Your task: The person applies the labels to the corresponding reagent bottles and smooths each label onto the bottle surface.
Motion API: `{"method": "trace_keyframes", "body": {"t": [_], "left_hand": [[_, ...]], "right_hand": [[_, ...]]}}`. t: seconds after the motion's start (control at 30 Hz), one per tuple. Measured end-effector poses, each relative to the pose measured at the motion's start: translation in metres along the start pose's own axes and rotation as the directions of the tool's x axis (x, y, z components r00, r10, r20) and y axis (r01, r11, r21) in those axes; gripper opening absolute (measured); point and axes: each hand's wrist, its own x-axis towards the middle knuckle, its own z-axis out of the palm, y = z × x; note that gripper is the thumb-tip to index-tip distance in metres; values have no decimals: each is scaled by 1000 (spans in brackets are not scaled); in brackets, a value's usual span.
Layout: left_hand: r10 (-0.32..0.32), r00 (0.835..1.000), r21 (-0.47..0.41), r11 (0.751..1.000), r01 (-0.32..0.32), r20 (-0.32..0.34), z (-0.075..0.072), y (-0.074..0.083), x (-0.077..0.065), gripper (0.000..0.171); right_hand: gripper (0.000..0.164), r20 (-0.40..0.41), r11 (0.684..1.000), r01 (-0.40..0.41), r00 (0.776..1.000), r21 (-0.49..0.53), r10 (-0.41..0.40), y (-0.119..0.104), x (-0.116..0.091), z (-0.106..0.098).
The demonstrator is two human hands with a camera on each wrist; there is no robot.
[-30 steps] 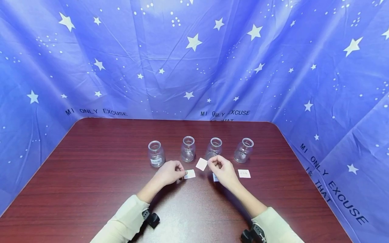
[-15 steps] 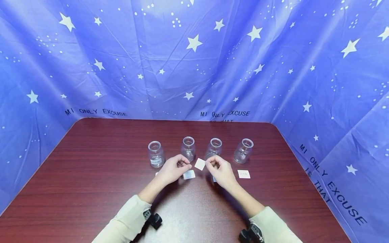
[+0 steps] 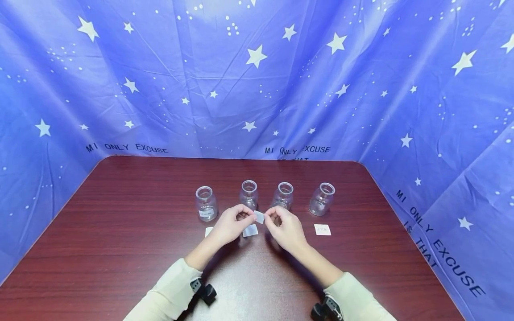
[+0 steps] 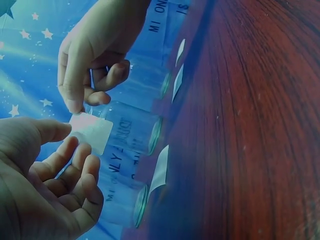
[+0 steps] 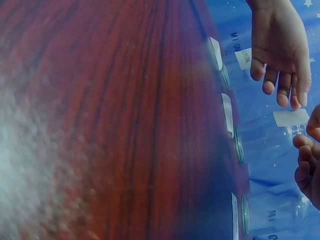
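Note:
A small white paper label (image 3: 259, 217) is held up between my two hands, in front of the middle jars. My right hand (image 3: 288, 228) pinches one corner between thumb and forefinger, plain in the left wrist view. From the other side, my left hand (image 3: 233, 225) has thumb and forefinger at the label's edge, other fingers loosely curled. Beneath the left hand a second label (image 3: 250, 231) lies on the table, and a third label (image 3: 208, 231) is partly hidden behind that hand. Another label (image 3: 322, 229) lies at the right.
Several clear glass jars stand in a row: the leftmost jar (image 3: 205, 203) bears a label, then a jar (image 3: 249, 194), a jar (image 3: 285, 194) and the rightmost jar (image 3: 321, 200). The dark red wood table (image 3: 120, 249) backs onto a blue starry curtain (image 3: 225, 80).
My left hand has risen from the label on the table to the held label. My right hand has moved left with that label, which has turned and shows a bluer face.

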Motion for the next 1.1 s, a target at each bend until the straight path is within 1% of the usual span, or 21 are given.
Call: {"method": "trace_keyframes", "body": {"t": [0.13,0.23,0.3,0.4,0.47,0.53,0.63,0.8,0.93,1.03,1.1], "left_hand": [[-10,1000,-20,1000,10,-1,0,0,0,17],[-23,1000,-29,999,23,-2,0,1,0,19],[-34,999,-37,999,34,-3,0,1,0,19],[-35,999,-62,997,35,0,1,0,0,20],[-27,1000,-80,996,27,2,2,-1,0,19],[-16,1000,-96,995,17,4,2,-1,0,19],[0,1000,-98,995,0,0,3,-3,1,18],[3,1000,-75,997,-3,-4,2,-2,0,16],[-8,1000,-74,997,8,-5,1,-1,0,13],[-6,1000,-76,997,6,-9,-1,0,0,13],[-3,1000,-72,997,2,-9,-1,-1,0,13]], "right_hand": [[4,4,996,72,997,-49,-71,-1,-2,2],[5,2,983,163,986,-87,-164,-1,-4,3],[5,0,965,232,972,-119,-234,-2,-4,4],[6,-7,930,322,944,-177,-329,-3,-4,4],[7,-12,910,363,928,-202,-373,-4,-4,4],[8,-14,894,389,916,-222,-401,-4,-4,4],[8,-12,882,405,907,-243,-420,-4,-4,5],[8,-7,881,400,910,-252,-415,-5,-5,4],[10,-8,898,377,921,-227,-389,-5,-5,3],[11,-13,919,341,936,-198,-351,-3,-5,1],[9,-18,936,304,950,-178,-312,-1,-5,-1]]}}
